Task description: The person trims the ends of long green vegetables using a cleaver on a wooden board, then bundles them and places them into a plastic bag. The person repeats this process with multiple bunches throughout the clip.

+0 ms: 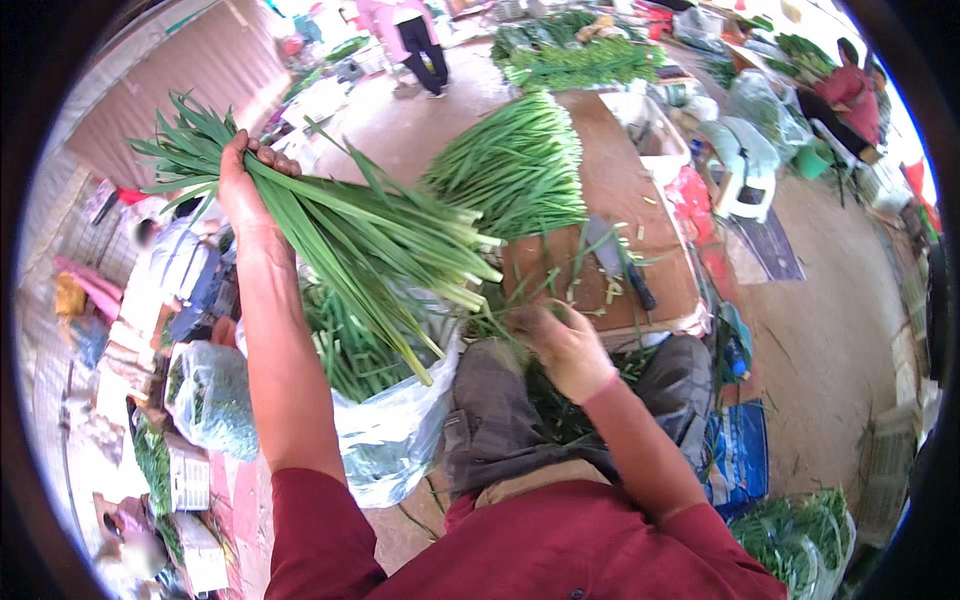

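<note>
My left hand is raised at upper left, closed around the leafy part of a bunch of long green stalks that look like Chinese chives. Their pale cut ends point right and downward. Below those ends, over my lap, my right hand is blurred. Thin green strands lie at its fingers; whether it grips them is unclear. A neat pile of the same greens rests on a brown board. Nearer me on the board lies a knife with a dark handle, among trimmed bits of leaf.
A clear plastic bag of greens stands left of my knees. Beyond the board's right side are a white basket and a small white stool. More bagged greens sit at lower right. Other people are seated or standing farther off.
</note>
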Available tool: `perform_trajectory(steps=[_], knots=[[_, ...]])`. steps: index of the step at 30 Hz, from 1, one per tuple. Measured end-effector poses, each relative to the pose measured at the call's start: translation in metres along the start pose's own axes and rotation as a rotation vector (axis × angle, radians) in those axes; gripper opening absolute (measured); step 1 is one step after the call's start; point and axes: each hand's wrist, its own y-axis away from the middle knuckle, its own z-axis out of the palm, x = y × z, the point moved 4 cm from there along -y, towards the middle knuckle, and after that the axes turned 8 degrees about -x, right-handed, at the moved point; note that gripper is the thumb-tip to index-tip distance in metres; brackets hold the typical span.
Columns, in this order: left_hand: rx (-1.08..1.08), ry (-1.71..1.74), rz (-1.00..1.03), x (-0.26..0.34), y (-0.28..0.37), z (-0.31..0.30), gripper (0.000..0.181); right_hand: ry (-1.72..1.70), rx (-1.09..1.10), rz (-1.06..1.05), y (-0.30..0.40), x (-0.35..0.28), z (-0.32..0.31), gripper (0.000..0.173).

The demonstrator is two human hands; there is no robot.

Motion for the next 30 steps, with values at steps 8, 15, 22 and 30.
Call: perform_trajectory(steps=[8, 15, 22, 30], knots=[[-0.431, 0.343, 0.107, 0.034, -0.023, -0.042, 0.027, -0.591, -0.124, 0.763, 0.084, 0.092, 0.014, 0.039], [-0.756, 0.439, 0.126, 0.046, -0.007, -0.033, 0.028, -0.458, -0.183, 0.476, 0.034, 0.025, 0.011, 0.046], [-0.723, 0.333, 0.153, 0.03, 0.019, 0.013, 0.028, -1.01, -0.171, 0.354, -0.022, -0.064, 0.009, 0.045], [-0.713, 0.216, 0.132, -0.002, 0.039, 0.046, 0.025, -1.502, -0.005, 0.431, -0.021, -0.055, 0.048, 0.04]])
